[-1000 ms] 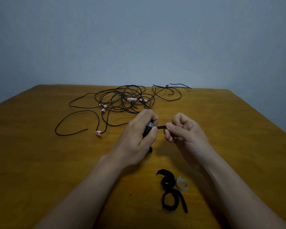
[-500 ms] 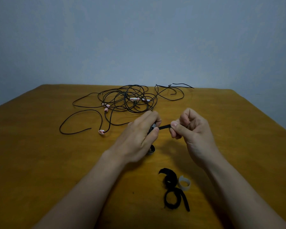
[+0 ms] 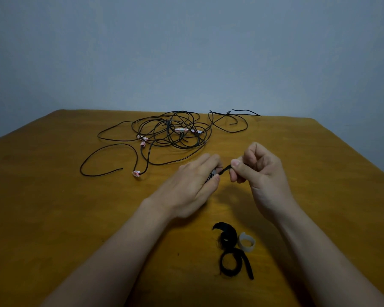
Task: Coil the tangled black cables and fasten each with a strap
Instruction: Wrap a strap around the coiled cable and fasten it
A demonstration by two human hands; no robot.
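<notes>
Head view: left hand (image 3: 193,187) hides whatever it grips, possibly coiled; straps (image 3: 228,251) nearby.

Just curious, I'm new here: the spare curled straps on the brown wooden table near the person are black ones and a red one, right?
Not quite. The head view shows black curled straps and one whitish curled strap, not a red one, on the brown wooden table.
</notes>
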